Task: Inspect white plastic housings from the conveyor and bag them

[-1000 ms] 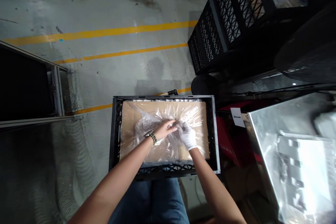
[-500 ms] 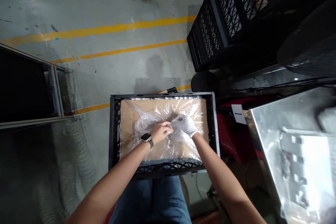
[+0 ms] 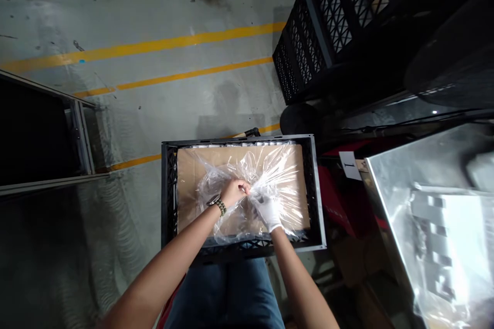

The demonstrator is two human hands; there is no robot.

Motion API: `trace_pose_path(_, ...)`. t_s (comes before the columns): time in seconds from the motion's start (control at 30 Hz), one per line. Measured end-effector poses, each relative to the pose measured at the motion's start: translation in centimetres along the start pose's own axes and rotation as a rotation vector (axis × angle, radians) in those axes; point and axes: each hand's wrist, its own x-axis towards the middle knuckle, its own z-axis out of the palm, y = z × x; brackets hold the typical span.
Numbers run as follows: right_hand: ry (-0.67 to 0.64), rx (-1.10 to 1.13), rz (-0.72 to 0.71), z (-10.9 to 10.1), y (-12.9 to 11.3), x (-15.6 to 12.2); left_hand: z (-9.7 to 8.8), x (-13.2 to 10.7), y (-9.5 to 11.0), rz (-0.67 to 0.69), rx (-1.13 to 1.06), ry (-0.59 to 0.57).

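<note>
A black plastic crate stands right before me. Inside it lies a sheet of brown cardboard, with clear plastic film gathered over the top. Bare, with a watch at the wrist, my left hand pinches the bunched film near the crate's middle. My right hand, in a white glove, is closed on the film just to the right and a little nearer to me. Folds of film partly hide the fingertips of both hands.
Stacked black crates rise at the upper right. A metal table to the right bears a plastic-covered item. A dark framed unit stands at the left. Yellow lines cross the grey floor.
My right hand has moved toward me and slightly left. The film is drawn into tighter radiating folds at the right. My left hand has turned a little and stays on the film.
</note>
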Motion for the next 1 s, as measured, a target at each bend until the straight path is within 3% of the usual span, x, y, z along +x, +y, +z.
trace_pose_path(0.13,0.149,-0.19,-0.089,-3.2,-2.1,1.9,-0.3,-0.4,1.5,0.066,0.111,0.092)
trace_pose_path(0.23,0.051,-0.267,-0.204,-4.1,-4.1,4.5,-0.4,-0.2,2.4,0.084,0.164,0.163)
trace_pose_path(0.37,-0.097,-0.337,-0.235,-3.1,-5.1,7.6,0.6,0.3,3.0,0.046,0.193,0.32)
trace_pose_path(0.5,-0.151,-0.329,-0.231,-3.1,-4.4,8.2,2.1,1.4,2.1,-0.051,0.166,0.523)
trace_pose_path(0.6,-0.194,-0.304,-0.205,-3.8,-4.0,8.1,2.8,1.8,1.1,-0.083,0.122,0.6)
trace_pose_path(0.83,-0.203,-0.27,-0.203,-5.6,-5.1,8.9,2.6,0.6,0.7,-0.046,0.077,0.566)
trace_pose_path(1.0,-0.147,-0.293,-0.181,-5.7,-5.7,8.7,1.0,0.4,0.9,-0.043,0.026,0.407)
